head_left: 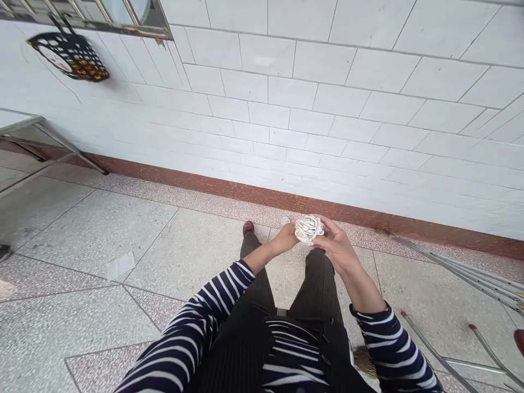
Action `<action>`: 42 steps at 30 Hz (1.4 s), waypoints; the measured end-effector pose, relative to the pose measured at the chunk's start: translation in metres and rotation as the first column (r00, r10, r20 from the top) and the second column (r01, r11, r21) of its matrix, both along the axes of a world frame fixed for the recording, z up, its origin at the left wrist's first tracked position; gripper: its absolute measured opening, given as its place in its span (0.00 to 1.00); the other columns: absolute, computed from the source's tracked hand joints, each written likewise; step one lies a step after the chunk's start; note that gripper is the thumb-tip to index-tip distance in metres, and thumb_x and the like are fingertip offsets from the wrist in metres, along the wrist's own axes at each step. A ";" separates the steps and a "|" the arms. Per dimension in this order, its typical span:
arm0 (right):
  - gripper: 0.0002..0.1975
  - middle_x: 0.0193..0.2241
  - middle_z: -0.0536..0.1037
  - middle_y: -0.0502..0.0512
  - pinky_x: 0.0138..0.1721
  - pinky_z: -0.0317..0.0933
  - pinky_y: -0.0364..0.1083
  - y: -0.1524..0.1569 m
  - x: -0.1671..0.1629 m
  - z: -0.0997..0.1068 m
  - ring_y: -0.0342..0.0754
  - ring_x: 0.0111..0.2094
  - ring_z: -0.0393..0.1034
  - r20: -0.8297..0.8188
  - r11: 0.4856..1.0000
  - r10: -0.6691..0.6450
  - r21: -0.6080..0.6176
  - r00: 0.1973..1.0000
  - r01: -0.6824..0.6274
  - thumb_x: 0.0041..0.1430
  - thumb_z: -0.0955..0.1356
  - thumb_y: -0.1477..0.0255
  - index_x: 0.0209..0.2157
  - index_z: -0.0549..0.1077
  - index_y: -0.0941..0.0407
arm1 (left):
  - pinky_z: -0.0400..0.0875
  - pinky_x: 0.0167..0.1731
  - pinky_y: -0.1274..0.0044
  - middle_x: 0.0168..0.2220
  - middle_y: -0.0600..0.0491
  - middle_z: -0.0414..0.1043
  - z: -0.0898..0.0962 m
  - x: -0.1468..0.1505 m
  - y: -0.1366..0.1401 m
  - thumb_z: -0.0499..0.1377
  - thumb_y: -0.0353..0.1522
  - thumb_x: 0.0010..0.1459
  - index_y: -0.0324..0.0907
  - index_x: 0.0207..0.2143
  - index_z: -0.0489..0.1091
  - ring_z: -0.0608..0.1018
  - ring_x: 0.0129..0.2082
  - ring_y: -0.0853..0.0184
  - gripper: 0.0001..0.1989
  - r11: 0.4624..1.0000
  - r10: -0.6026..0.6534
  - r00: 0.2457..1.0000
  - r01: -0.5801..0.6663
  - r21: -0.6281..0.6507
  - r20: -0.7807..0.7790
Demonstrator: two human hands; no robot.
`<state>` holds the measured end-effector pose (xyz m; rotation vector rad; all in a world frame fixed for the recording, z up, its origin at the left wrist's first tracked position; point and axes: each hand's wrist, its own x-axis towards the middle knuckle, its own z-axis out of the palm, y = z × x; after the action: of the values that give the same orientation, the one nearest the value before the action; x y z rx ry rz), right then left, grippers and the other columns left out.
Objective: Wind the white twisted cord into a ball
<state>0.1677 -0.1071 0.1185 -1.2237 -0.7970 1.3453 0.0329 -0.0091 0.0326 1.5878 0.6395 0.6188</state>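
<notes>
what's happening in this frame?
A person in a striped top stands on a tiled floor facing a white tiled wall. Both hands hold a crumpled white wad out in front: the left hand grips its left side, the right hand its right side. Metal poles lie on the floor to the right. A dark basket hangs upper left.

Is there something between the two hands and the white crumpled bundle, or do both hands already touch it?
Nothing visible stands between them. The left hand and the right hand both hold the white crumpled bundle directly, one on each side, in front of the body above the tiled floor. No other thing is near the bundle.
</notes>
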 end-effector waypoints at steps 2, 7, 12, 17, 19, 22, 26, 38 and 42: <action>0.33 0.45 0.80 0.53 0.34 0.73 0.45 0.000 0.000 0.004 0.49 0.40 0.75 0.009 1.000 0.021 -0.003 1.000 -0.021 0.39 0.77 0.77 0.52 0.76 0.49 | 0.71 0.39 0.72 0.30 0.50 0.78 -0.010 -0.007 -0.004 0.61 0.41 0.58 0.39 0.28 0.76 0.77 0.34 0.61 0.14 1.000 0.016 1.000 -0.016 -0.002 0.003; 0.32 0.44 0.80 0.52 0.39 0.75 0.49 0.002 0.000 0.005 0.50 0.40 0.76 -0.090 0.999 0.029 -0.040 0.996 -0.033 0.40 0.77 0.78 0.50 0.76 0.50 | 0.66 0.34 0.76 0.28 0.51 0.77 -0.034 -0.031 -0.020 0.55 0.43 0.62 0.40 0.28 0.75 0.74 0.29 0.66 0.18 0.998 0.016 0.993 -0.009 0.064 -0.114; 0.31 0.41 0.80 0.50 0.42 0.76 0.52 0.009 0.003 0.002 0.50 0.42 0.76 -0.113 1.000 -0.023 0.007 0.993 0.024 0.39 0.77 0.77 0.48 0.75 0.49 | 0.66 0.36 0.76 0.30 0.52 0.78 -0.038 -0.043 -0.031 0.54 0.43 0.63 0.42 0.44 0.73 0.74 0.30 0.66 0.17 0.999 0.013 0.988 -0.006 0.046 -0.155; 0.31 0.47 0.78 0.50 0.43 0.76 0.53 0.011 0.010 0.015 0.50 0.44 0.75 -0.104 0.994 -0.053 0.094 0.993 0.063 0.43 0.78 0.74 0.51 0.75 0.46 | 0.68 0.42 0.74 0.32 0.50 0.78 -0.027 -0.048 -0.014 0.53 0.44 0.64 0.42 0.43 0.74 0.77 0.35 0.64 0.18 0.998 0.043 0.995 -0.038 0.055 -0.094; 0.30 0.48 0.78 0.51 0.43 0.76 0.54 0.007 0.011 0.026 0.52 0.45 0.75 -0.094 0.994 -0.023 0.105 0.995 0.033 0.43 0.78 0.73 0.50 0.76 0.47 | 0.68 0.42 0.75 0.32 0.51 0.77 -0.027 -0.052 -0.003 0.52 0.43 0.63 0.42 0.34 0.74 0.77 0.36 0.64 0.17 0.990 0.062 0.988 -0.043 0.131 -0.145; 0.29 0.48 0.79 0.53 0.42 0.76 0.54 -0.002 0.009 0.043 0.53 0.45 0.75 -0.059 0.992 -0.008 0.122 0.998 0.015 0.41 0.79 0.73 0.49 0.77 0.48 | 0.68 0.43 0.75 0.33 0.52 0.77 -0.034 -0.059 0.012 0.52 0.40 0.63 0.42 0.28 0.73 0.77 0.37 0.63 0.16 0.968 0.138 0.962 -0.081 0.237 -0.234; 0.28 0.46 0.80 0.54 0.40 0.76 0.55 -0.009 0.007 0.059 0.55 0.44 0.75 -0.039 0.992 0.005 0.125 0.999 0.000 0.41 0.79 0.73 0.47 0.78 0.49 | 0.68 0.46 0.74 0.36 0.51 0.79 -0.041 -0.065 0.025 0.52 0.41 0.63 0.41 0.28 0.73 0.78 0.41 0.61 0.17 0.955 0.194 0.954 -0.131 0.267 -0.227; 0.23 0.42 0.81 0.54 0.32 0.76 0.51 -0.001 0.029 0.087 0.54 0.40 0.76 0.091 0.968 -0.096 0.240 0.991 0.071 0.42 0.79 0.71 0.44 0.80 0.51 | 0.67 0.56 0.66 0.50 0.45 0.78 -0.041 -0.095 0.029 0.56 0.35 0.60 0.41 0.40 0.77 0.76 0.53 0.55 0.12 0.943 0.267 0.898 -0.168 0.289 -0.349; 0.25 0.40 0.81 0.53 0.34 0.76 0.50 0.013 0.011 0.084 0.51 0.39 0.75 0.133 0.982 0.006 0.184 0.991 -0.031 0.40 0.79 0.74 0.44 0.80 0.51 | 0.71 0.53 0.67 0.59 0.46 0.71 0.009 -0.062 0.024 0.57 0.36 0.63 0.45 0.59 0.69 0.73 0.57 0.58 0.22 0.943 0.233 0.972 -0.216 0.253 -0.038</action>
<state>0.1785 -0.0942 0.2026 -1.1680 -1.0069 1.1847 -0.0288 0.0144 0.0420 1.7874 0.8275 0.8430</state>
